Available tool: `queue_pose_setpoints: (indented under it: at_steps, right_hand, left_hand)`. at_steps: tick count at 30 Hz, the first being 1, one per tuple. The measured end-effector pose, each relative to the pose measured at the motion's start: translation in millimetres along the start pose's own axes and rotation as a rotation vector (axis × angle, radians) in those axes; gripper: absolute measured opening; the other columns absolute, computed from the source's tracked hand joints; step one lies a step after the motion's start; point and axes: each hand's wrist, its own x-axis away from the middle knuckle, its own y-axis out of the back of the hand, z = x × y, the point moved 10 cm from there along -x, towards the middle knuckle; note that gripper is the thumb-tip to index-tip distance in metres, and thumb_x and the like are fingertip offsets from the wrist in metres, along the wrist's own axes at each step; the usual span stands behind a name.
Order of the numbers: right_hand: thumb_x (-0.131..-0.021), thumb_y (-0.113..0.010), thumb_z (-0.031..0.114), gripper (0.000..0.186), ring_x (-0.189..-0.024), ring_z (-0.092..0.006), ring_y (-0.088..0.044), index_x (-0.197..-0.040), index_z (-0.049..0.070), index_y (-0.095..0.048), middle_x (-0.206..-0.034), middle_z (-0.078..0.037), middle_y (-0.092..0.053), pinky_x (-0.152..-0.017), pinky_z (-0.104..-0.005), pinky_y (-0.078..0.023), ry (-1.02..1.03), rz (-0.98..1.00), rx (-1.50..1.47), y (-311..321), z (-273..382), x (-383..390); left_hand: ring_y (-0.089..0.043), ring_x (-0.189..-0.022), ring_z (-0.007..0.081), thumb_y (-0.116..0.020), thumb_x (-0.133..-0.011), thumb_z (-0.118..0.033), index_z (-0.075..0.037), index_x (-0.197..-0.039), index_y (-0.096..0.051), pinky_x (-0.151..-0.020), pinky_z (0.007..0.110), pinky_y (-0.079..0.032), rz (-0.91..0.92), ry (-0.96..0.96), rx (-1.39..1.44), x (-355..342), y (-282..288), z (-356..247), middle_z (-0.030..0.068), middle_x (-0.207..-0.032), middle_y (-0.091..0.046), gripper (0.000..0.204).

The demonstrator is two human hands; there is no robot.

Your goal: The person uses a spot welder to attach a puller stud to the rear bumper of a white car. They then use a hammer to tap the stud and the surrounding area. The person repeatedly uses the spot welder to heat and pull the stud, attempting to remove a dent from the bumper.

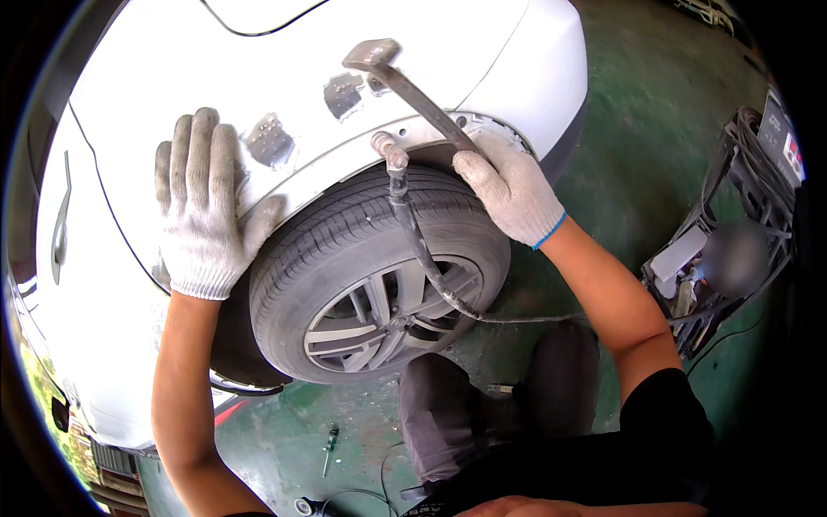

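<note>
My gloved left hand (pixel 203 211) lies flat on the white car body (pixel 267 65), fingers spread, left of two bare-metal patches (pixel 269 140) with small dots. My gloved right hand (pixel 504 188) grips a metal bar tool (pixel 413 95) by the wheel arch; the bar's wide flat head rests over the panel near the upper patches, though contact is unclear. A dark cable or hose with a tubular end fitting (pixel 409 224) sits at the arch lip and hangs across the tyre (pixel 301 267) and spoked wheel, left of my right hand.
A cart (pixel 689 258) with coiled cables and assorted items stands at the right. On the green floor (pixel 603 129) lie a screwdriver (pixel 330 448), a small round tool (pixel 307 504) and thin cables. My knees (pixel 439 405) are below the wheel. A thin black line runs along the panel's left.
</note>
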Motion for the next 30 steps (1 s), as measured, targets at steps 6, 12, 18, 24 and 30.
queue_pose_setpoints:
  at_steps: [6,12,18,24,30]
  right_hand:
    - [-0.111,-0.057,0.049,0.052,-0.077,-0.0311,-0.061,-0.1,-0.001,-0.068,-0.082,-0.018,-0.062,-0.075,-0.0429,-0.052,-0.023,-0.059,-0.031,12.1,-14.8,10.5]
    - [-0.111,-0.058,0.05,0.051,-0.069,-0.0249,-0.058,-0.101,0.0,-0.068,-0.073,-0.014,-0.059,-0.07,-0.0412,-0.051,-0.01,-0.151,-0.075,15.7,-24.3,23.0]
    - [-0.111,-0.06,0.048,0.048,-0.067,-0.0235,-0.056,-0.1,0.001,-0.068,-0.071,-0.012,-0.057,-0.068,-0.0397,-0.05,-0.085,-0.117,-0.107,11.4,-32.4,27.4]
    - [-0.111,-0.058,0.049,0.051,-0.067,-0.0239,-0.056,-0.098,0.001,-0.068,-0.07,-0.013,-0.056,-0.067,-0.0392,-0.05,-0.102,-0.121,-0.103,9.9,-33.9,28.6]
    - [-0.111,-0.058,0.05,0.052,-0.067,-0.0225,-0.056,-0.098,0.001,-0.068,-0.07,-0.012,-0.057,-0.067,-0.0387,-0.05,-0.146,-0.114,-0.098,11.5,-40.8,28.0]
  left_hand:
    - [-0.032,-0.163,0.0402,-0.081,-0.094,-0.05,-0.003,-0.167,-0.036,-0.134,0.057,-0.022,0.0,0.0,-0.015,-1.2,-1.9,-1.6,0.0223,-0.172,-0.038,0.097]
    - [-0.033,-0.162,0.0394,-0.08,-0.094,-0.051,-0.004,-0.166,-0.037,-0.134,0.056,-0.022,-0.019,-0.011,-0.029,-0.5,0.1,-2.4,0.0219,-0.172,-0.039,0.097]
    - [-0.032,-0.163,0.0388,-0.081,-0.093,-0.051,-0.004,-0.166,-0.037,-0.135,0.056,-0.022,-0.025,-0.001,-0.019,-1.5,0.1,-3.2,0.0216,-0.172,-0.039,0.097]
    - [-0.031,-0.163,0.0387,-0.081,-0.093,-0.051,-0.004,-0.166,-0.037,-0.135,0.056,-0.022,-0.032,0.005,-0.021,-1.2,-0.1,-3.7,0.021,-0.172,-0.039,0.097]
    - [-0.031,-0.163,0.0383,-0.08,-0.094,-0.051,-0.005,-0.167,-0.035,-0.134,0.056,-0.022,-0.031,0.002,-0.023,-1.0,-2.2,-3.8,0.0204,-0.173,-0.038,0.097]
